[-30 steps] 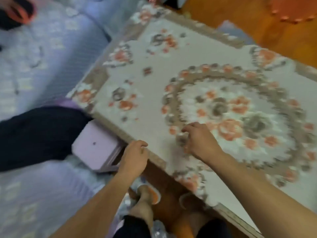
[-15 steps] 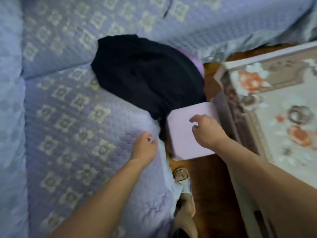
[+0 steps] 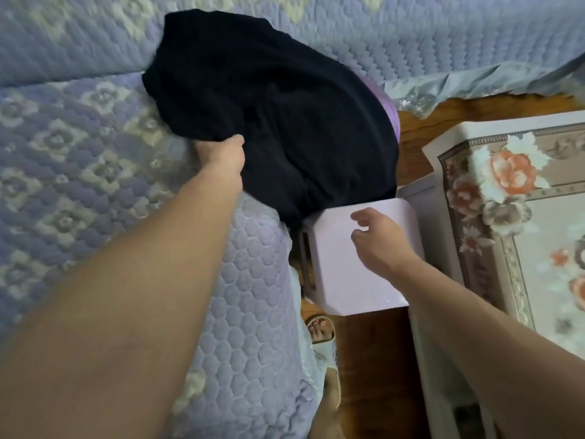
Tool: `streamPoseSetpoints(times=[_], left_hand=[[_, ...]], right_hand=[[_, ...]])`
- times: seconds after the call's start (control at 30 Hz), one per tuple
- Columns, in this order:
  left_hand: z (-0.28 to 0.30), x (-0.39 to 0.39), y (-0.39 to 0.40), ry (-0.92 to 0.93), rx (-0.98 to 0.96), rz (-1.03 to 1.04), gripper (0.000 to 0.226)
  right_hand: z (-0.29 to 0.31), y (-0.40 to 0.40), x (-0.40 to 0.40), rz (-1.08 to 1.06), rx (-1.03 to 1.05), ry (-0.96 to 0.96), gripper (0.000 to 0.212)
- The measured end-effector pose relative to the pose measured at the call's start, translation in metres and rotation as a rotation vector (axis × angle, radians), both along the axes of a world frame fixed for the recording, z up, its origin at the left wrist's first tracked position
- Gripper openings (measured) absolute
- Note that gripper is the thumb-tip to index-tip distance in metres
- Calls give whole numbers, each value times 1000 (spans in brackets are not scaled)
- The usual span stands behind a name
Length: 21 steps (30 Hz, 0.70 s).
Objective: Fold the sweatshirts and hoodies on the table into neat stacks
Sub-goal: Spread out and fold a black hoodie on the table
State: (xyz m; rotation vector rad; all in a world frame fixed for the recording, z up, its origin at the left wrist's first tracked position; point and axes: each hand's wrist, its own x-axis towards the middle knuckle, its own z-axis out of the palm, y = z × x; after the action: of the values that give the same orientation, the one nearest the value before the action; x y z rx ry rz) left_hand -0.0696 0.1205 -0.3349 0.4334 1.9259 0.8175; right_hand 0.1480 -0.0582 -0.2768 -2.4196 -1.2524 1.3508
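Note:
A dark navy sweatshirt [image 3: 272, 115] lies bunched on the quilted lilac sofa [image 3: 79, 160], with a purple garment [image 3: 391, 106] showing under its right edge. My left hand [image 3: 223, 153] grips the near left edge of the dark sweatshirt. My right hand [image 3: 380, 239] hovers over a pale pink stool [image 3: 348, 280], fingers loosely curled and holding nothing. The table [image 3: 538, 248], covered with a floral cloth, stands at the right.
The pink stool stands between sofa and table on the wooden floor [image 3: 373, 375]. My foot in a slipper [image 3: 323, 337] is below the stool. The sofa back [image 3: 411, 36] runs along the top of the view.
My view swung from the table to the sofa. My left hand reached forward from the sofa seat and took hold of the dark sweatshirt. My right hand stayed over the pink stool.

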Motion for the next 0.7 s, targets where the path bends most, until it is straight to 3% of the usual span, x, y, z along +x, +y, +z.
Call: streamPoseSetpoints(times=[0.1, 0.2, 0.33, 0.43, 0.53, 0.7], left_hand=[[45, 16, -33, 133, 99, -167, 68], [108, 27, -87, 118, 142, -310, 43], [204, 26, -144, 43, 105, -450, 49], [286, 55, -168, -16, 177, -737, 32], [361, 110, -198, -87, 308, -1048, 32], [461, 223, -271, -320, 479, -1506, 36]], right_hand=[[23, 1, 3, -166, 58, 138, 41], [66, 4, 13, -275, 164, 274, 42], [155, -12, 37, -194, 271, 396, 54], [232, -41, 56, -157, 320, 608, 64], [300, -84, 80, -232, 378, 860, 71], [382, -204, 152, -515, 751, 715, 85]])
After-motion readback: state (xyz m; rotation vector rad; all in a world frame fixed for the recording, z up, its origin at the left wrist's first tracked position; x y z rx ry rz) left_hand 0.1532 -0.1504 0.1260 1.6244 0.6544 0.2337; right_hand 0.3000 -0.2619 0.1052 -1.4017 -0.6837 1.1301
